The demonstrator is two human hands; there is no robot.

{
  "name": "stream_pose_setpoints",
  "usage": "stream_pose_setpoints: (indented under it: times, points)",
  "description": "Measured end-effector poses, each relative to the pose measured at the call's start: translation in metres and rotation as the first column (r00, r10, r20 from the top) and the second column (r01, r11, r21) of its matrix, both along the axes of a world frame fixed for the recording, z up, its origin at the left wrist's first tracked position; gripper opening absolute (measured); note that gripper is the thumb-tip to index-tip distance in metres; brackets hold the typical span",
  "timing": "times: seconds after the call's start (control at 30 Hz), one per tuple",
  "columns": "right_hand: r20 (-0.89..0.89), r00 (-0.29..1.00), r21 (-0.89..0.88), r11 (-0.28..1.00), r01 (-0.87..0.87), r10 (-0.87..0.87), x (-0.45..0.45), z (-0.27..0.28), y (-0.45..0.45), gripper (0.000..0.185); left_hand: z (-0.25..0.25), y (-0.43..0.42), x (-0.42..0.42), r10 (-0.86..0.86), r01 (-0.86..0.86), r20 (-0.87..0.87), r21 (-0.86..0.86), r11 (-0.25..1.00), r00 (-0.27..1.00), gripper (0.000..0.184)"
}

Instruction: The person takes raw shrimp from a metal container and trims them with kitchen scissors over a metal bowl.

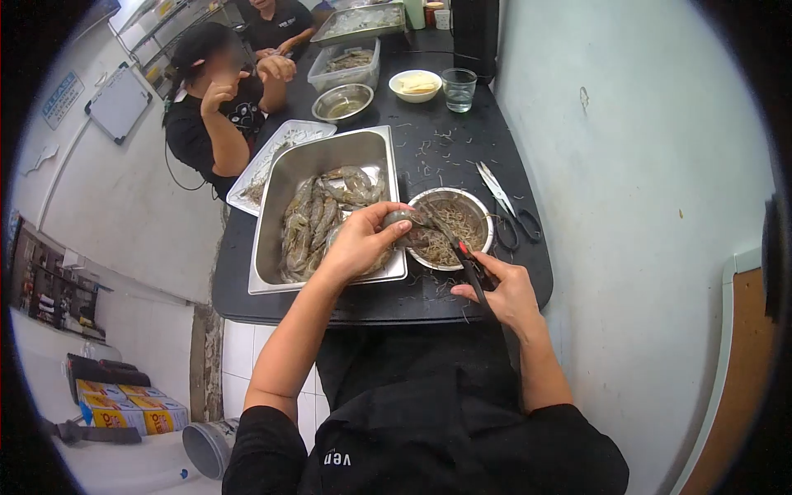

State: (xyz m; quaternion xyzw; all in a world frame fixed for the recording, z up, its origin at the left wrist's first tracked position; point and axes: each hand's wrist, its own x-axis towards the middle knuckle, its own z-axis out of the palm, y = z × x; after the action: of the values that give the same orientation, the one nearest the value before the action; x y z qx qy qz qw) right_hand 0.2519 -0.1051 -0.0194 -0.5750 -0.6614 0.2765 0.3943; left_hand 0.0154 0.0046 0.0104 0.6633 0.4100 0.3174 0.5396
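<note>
My left hand (pixel 360 239) is closed around a raw shrimp (pixel 409 219), over the edge between a steel pan and a small bowl. In my right hand (pixel 510 295) is a pair of black-handled scissors (pixel 464 254) with red near the pivot. Its blades point toward the shrimp above the metal bowl (pixel 490 233); whether they touch it I cannot tell. Thin shrimp trimmings (pixel 462 210) fill much of that bowl. To its left, the deep steel pan (pixel 270 210) holds several whole grey shrimp (pixel 309 216).
A second pair of scissors (pixel 505 202) lies right of the bowl. Scraps dot the black table (pixel 511 285). Farther back are a glass of water (pixel 459 89), a white bowl (pixel 415 86), a steel bowl (pixel 342 103) and a plastic tub (pixel 346 70). Two people are at the far left.
</note>
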Motion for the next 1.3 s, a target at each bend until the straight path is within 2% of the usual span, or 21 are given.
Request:
stream_pose_setpoints:
  times: [0.1,0.17,0.27,0.4,0.47,0.57,0.63,0.7,0.77,0.8,0.87,0.9,0.97,1.0,1.07,1.1,1.13,1.2,1.23,1.27,1.3]
  points:
    - [-0.034,0.999,-0.099,0.995,0.014,-0.017,0.001,-0.006,-0.001,0.066,0.009,0.000,0.001,-0.023,0.030,-0.154,0.039,0.999,0.988,0.028]
    - [-0.047,0.999,-0.140,0.990,0.008,-0.014,0.002,-0.005,-0.002,0.063,0.007,0.002,0.001,-0.033,0.042,-0.159,0.055,0.998,0.987,0.028]
    - [-0.100,0.995,-0.044,0.999,0.007,-0.011,0.002,-0.018,-0.002,0.063,0.009,0.004,0.001,-0.046,0.063,-0.204,0.075,0.995,0.978,0.028]
    - [-0.068,0.997,-0.125,0.992,0.018,-0.027,0.004,-0.020,-0.005,0.064,0.028,-0.001,0.005,-0.053,0.075,-0.322,0.054,0.996,0.945,0.028]
    - [-0.144,0.989,-0.144,0.990,0.009,-0.030,0.003,-0.024,-0.005,0.064,0.019,0.002,0.004,-0.059,0.075,-0.266,0.051,0.996,0.962,0.028]
    - [-0.105,0.994,-0.121,0.992,0.024,-0.037,0.003,-0.025,-0.006,0.062,0.017,0.003,0.005,-0.067,0.076,-0.171,0.046,0.996,0.983,0.027]
    - [-0.140,0.990,-0.131,0.991,0.009,-0.027,0.002,-0.023,-0.007,0.061,0.012,0.006,0.003,-0.092,0.094,-0.104,0.023,0.995,0.990,0.031]
    - [-0.174,0.984,-0.143,0.990,-0.004,-0.022,0.002,-0.016,-0.009,0.060,0.014,0.006,0.002,-0.094,0.099,-0.139,0.031,0.995,0.986,0.031]
    - [-0.122,0.992,-0.270,0.963,0.007,-0.041,0.003,-0.003,-0.009,0.056,0.006,0.009,0.000,-0.097,0.106,-0.160,0.049,0.993,0.982,0.031]
    - [-0.121,0.992,-0.268,0.964,0.003,-0.036,0.002,0.000,-0.010,0.056,0.008,0.009,-0.001,-0.091,0.101,-0.159,0.051,0.994,0.983,0.031]
    - [-0.183,0.980,-0.255,0.967,0.023,-0.072,0.001,0.002,-0.012,0.059,0.015,0.008,-0.001,-0.079,0.113,-0.274,0.114,0.987,0.959,0.031]
    - [-0.184,0.981,-0.251,0.968,0.016,-0.064,0.005,-0.004,-0.012,0.059,0.013,0.007,-0.001,-0.071,0.106,-0.274,0.117,0.987,0.959,0.031]
    - [-0.215,0.974,-0.104,0.993,0.055,-0.077,0.017,-0.019,-0.007,0.063,0.011,0.005,-0.002,-0.077,0.099,-0.163,0.127,0.987,0.984,0.030]
    - [-0.257,0.965,-0.118,0.993,0.030,-0.060,0.013,0.001,-0.008,0.070,0.017,0.002,-0.004,-0.033,0.117,-0.296,0.269,0.956,0.954,0.029]
    - [-0.242,0.970,-0.014,1.000,0.028,-0.030,0.013,0.008,-0.002,0.072,0.030,-0.008,-0.002,0.066,0.102,-0.370,0.415,0.904,0.927,0.029]
    - [-0.239,0.971,-0.002,1.000,0.008,-0.008,0.010,0.010,0.004,0.072,0.043,-0.014,0.001,0.071,0.112,-0.413,0.402,0.909,0.908,0.029]
    - [-0.228,0.973,0.041,0.998,0.044,-0.033,0.006,0.012,0.009,0.068,0.038,-0.015,0.003,0.069,0.101,-0.324,0.479,0.872,0.944,0.029]
    - [-0.214,0.976,0.091,0.993,0.072,-0.051,-0.003,0.020,0.016,0.065,0.047,-0.020,0.008,-0.012,0.154,-0.314,0.431,0.889,0.949,0.029]
    - [-0.282,0.959,0.110,0.992,0.069,-0.035,-0.011,0.027,0.022,0.062,0.051,-0.022,0.011,-0.016,0.189,-0.320,0.519,0.834,0.947,0.028]
    - [-0.350,0.937,0.129,0.989,0.068,-0.019,-0.018,0.032,0.026,0.059,0.054,-0.025,0.013,-0.031,0.199,-0.346,0.463,0.864,0.938,0.029]
    - [-0.437,0.899,0.135,0.991,0.016,0.045,-0.022,0.033,0.032,0.057,0.053,-0.026,0.016,-0.029,0.192,-0.315,0.499,0.845,0.948,0.030]
